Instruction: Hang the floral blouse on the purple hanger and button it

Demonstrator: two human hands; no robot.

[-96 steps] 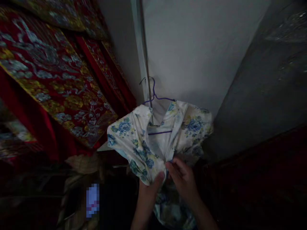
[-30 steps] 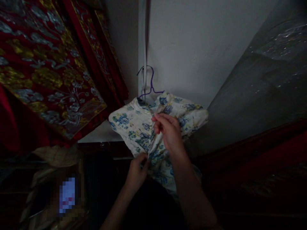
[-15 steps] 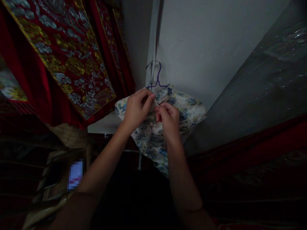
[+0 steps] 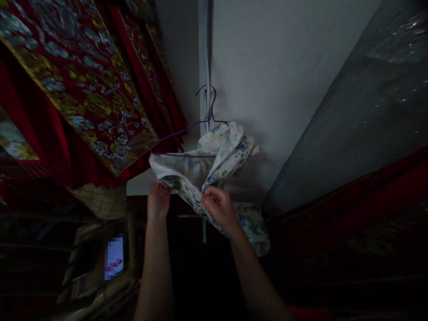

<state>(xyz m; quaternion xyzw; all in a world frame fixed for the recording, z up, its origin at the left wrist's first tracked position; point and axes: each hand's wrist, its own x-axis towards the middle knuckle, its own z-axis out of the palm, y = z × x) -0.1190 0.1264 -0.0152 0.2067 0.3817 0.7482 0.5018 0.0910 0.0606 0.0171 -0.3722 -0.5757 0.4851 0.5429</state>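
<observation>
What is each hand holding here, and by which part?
Both hold the floral garment on the purple hanger: the left hand grips its lower left edge, the right hand a bunched fold lower down.

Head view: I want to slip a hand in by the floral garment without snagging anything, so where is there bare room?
Bare white wall right of the purple hanger, bordered by the grey panel. Left is crowded: red embroidered hangings almost reach the floral garment. Below, the left hand and right hand grip the cloth; further down is too dark to judge.
</observation>
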